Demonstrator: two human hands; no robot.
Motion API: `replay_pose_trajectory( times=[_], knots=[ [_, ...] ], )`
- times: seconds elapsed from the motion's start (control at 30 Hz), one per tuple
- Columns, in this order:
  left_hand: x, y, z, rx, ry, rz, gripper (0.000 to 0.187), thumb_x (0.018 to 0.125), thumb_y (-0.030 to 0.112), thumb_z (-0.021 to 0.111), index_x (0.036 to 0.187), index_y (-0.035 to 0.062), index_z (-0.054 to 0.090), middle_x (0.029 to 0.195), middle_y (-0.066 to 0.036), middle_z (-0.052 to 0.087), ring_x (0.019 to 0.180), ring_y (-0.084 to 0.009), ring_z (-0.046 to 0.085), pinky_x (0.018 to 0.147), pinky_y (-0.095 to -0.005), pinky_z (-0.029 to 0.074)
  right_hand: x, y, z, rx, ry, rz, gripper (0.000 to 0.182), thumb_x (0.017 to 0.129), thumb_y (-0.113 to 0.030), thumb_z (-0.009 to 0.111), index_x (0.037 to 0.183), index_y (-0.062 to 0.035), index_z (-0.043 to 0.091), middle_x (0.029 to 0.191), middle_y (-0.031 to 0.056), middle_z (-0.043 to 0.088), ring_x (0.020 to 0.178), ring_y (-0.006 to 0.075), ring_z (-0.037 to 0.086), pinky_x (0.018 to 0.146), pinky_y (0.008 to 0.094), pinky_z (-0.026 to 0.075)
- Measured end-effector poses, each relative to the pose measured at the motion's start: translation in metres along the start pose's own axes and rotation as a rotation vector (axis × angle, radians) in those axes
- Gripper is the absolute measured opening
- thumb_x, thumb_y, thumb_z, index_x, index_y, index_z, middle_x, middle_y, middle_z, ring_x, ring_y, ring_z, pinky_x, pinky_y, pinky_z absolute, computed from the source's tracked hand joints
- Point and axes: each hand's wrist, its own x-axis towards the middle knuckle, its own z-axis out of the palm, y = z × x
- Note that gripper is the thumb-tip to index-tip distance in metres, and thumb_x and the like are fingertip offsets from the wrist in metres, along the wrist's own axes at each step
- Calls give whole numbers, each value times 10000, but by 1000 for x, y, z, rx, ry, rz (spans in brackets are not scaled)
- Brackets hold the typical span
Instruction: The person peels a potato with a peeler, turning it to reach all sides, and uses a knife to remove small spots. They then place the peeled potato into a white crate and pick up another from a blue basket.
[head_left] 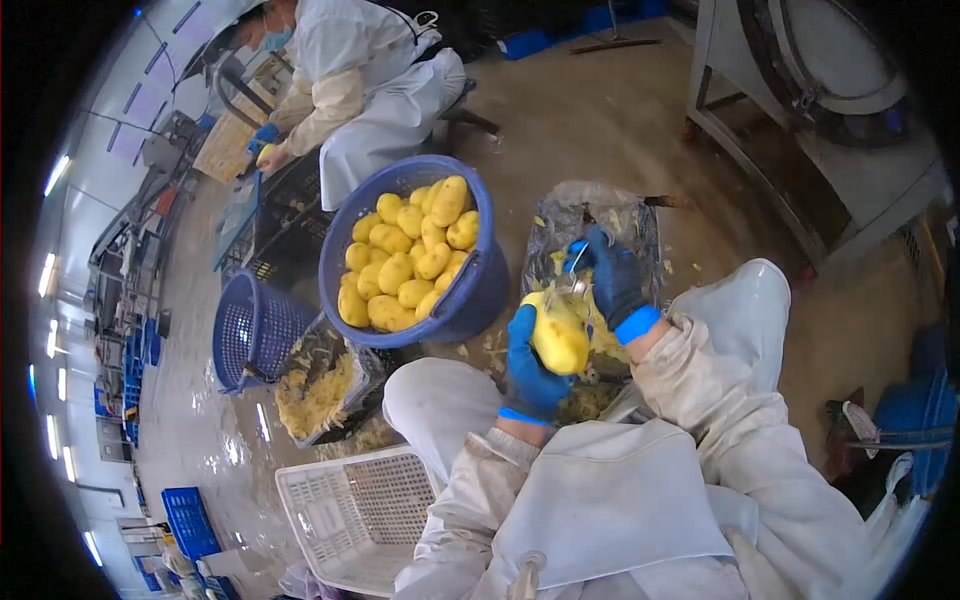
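A large yellow potato [562,338], mostly bare of skin, rests in my left hand [533,368]; the blue-gloved fingers are wrapped round its lower left side. Just above it, my right hand [615,275], also gloved in blue, is closed on a peeler [578,282]. The peeler's metal end is close to the potato's top; its handle is mostly covered by my fingers. Beneath both hands, a black plastic-lined tray [635,222] has peelings scattered in it.
To the left stands a blue basket [478,290] heaped with potatoes. Beside it are a smaller blue basket [262,325] and a container of peelings [320,395]. A white crate [345,500] lies near my left knee. Another person [370,90] sits at upper left; a metal machine [790,130] stands upper right.
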Motion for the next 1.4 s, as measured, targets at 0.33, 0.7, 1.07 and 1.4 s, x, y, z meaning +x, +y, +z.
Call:
replay_pose_trajectory(
  times=[0.33,0.7,1.07,1.4],
  knots=[
    [-4,6,7,-133,14,-94,492,824,449,483,1117,57,533,1041,-149,588,950,-315,582,822,-456,497,35,50,-37,366,224,74,388,913,-356,465,860,-13,639,729,53,621,728,227,603,663,348,473],
    [-12,9,15,-72,-127,-186,507,843,409,478,1192,41,496,1149,-165,555,1014,-325,563,876,-481,468,19,15,-35,259,-4,130,395,946,-381,410,867,-63,631,754,12,624,697,127,564,708,279,451],
    [-1,4,10,6,-70,-122,498,860,370,506,1234,45,455,1166,-173,544,1052,-324,547,924,-494,440,12,31,-15,462,52,193,260,933,-329,477,777,-140,561,722,-14,563,669,107,519,674,254,440],
    [-14,6,15,37,-141,-159,532,872,435,481,1233,45,468,1168,-148,560,1051,-291,560,915,-434,457,18,31,-30,223,108,128,422,932,-375,436,740,-51,627,649,33,582,636,128,534,636,300,429]
  ],
)
